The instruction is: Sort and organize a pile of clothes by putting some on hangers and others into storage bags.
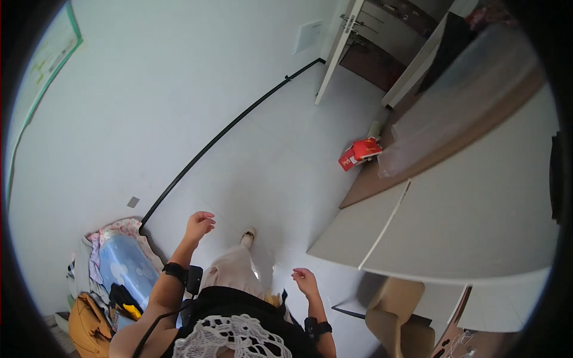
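My left hand (pixel 200 227) hangs in the air in front of me, its fingers loosely bent and apart, with nothing in it. Lower and to the right, my right hand (pixel 305 281) is also held free, fingers half curled and holding nothing visible. Each forearm wears a black strap, and the left one carries a dark box-shaped device (pixel 194 279). Between the hands, one shoe (pixel 248 236) shows on the pale floor beneath light trousers. Neither hand touches anything. Nearest to my left arm is a pile with a blue patterned bundle (pixel 125 265).
A mustard-yellow bag (pixel 88 327) lies at the lower left. White cabinets (pixel 465 209) line the right side, with a tan chair (pixel 394 304) below them. A red bag (pixel 360 153) lies by the cabinet base. Ahead, a white door (pixel 339 53) stands ajar.
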A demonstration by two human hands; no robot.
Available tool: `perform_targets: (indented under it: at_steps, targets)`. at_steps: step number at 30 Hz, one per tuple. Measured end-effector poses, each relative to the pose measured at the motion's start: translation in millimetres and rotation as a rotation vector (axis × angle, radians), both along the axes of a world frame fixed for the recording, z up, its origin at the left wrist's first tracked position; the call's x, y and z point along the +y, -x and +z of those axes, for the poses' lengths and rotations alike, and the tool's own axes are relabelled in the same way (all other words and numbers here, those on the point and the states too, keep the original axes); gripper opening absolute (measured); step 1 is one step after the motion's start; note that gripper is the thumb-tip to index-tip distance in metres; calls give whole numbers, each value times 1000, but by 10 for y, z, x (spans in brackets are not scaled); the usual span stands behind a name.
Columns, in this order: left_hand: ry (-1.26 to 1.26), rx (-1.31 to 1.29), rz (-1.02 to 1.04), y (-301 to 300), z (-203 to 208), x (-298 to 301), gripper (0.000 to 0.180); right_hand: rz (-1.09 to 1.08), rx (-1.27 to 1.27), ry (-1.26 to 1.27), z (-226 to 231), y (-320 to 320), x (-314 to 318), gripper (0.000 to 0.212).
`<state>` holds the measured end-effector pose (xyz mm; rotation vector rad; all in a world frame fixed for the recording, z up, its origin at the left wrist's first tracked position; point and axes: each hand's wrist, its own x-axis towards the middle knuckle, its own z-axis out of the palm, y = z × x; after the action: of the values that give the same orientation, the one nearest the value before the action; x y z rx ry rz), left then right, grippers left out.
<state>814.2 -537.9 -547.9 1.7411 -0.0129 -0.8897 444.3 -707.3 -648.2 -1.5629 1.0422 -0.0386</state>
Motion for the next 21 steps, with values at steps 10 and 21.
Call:
perform_targets:
  at_steps: [10,21]
  targets:
    - [-9,101,-123,-1629,-49,-1685,19,120,19,37,428,-2209,-1713,28]
    - [12,178,-425,-2667,-74,-4946,23,49,122,144,133,-3181,-4528,26]
